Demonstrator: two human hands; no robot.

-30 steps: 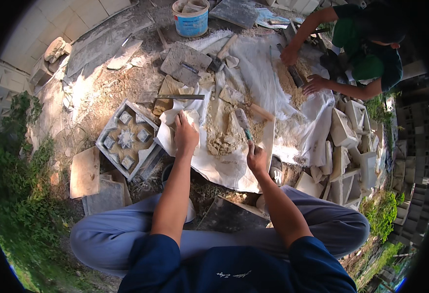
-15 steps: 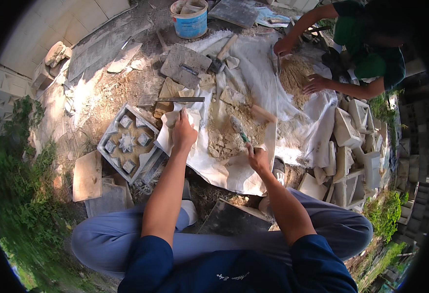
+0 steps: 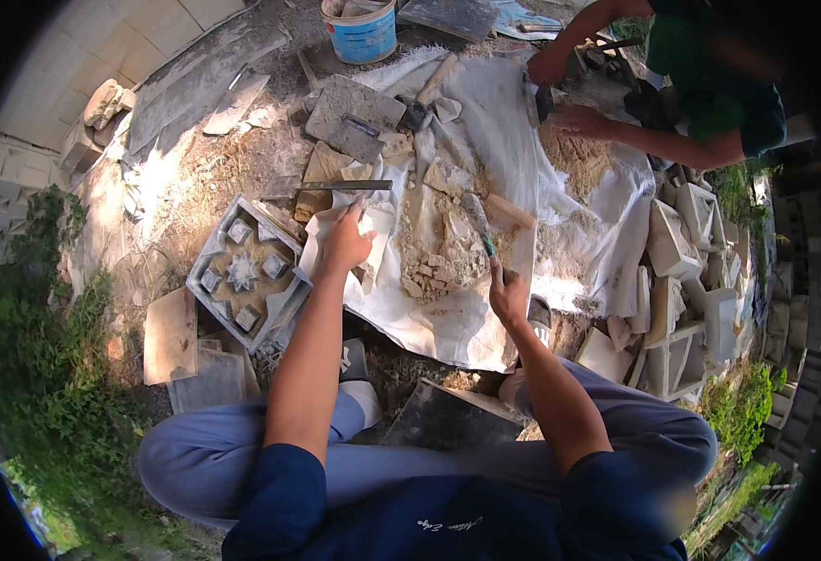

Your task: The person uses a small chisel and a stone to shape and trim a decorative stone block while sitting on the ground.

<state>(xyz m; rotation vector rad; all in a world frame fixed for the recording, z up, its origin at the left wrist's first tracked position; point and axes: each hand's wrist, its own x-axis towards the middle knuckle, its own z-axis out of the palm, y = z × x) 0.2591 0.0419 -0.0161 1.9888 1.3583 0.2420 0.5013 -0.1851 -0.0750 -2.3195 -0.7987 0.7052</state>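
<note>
My left hand [image 3: 347, 245] is closed at a pale, thin, sheet-like piece [image 3: 377, 222] with uneven edges; the fingertips are partly hidden. Just beyond it lies a straight dark metal bar [image 3: 347, 185]. My right hand [image 3: 509, 292] grips the green handle of a small trowel [image 3: 477, 217], its grey blade pointing away from me over crumbled tan mortar [image 3: 434, 266]. A wooden handle [image 3: 511, 211] lies right beside the blade. The mortar sits on a white sheet [image 3: 471, 338]. Left of my left hand is an octagonal mould [image 3: 207, 297] with raised blocks and a central star.
A co-worker's hands [image 3: 578, 122] work at a sandy heap [image 3: 578, 161], far right. A blue bucket [image 3: 364, 37], a hammer [image 3: 418, 112] and a grey slab [image 3: 354, 114] lie beyond. Hollow pale blocks [image 3: 677, 238] are piled right; a dark board [image 3: 452, 416] lies near my feet.
My right hand and the trowel have shifted slightly right, the blade now turned more upright. My left hand has moved slightly nearer me and left. The co-worker's hands have come closer together.
</note>
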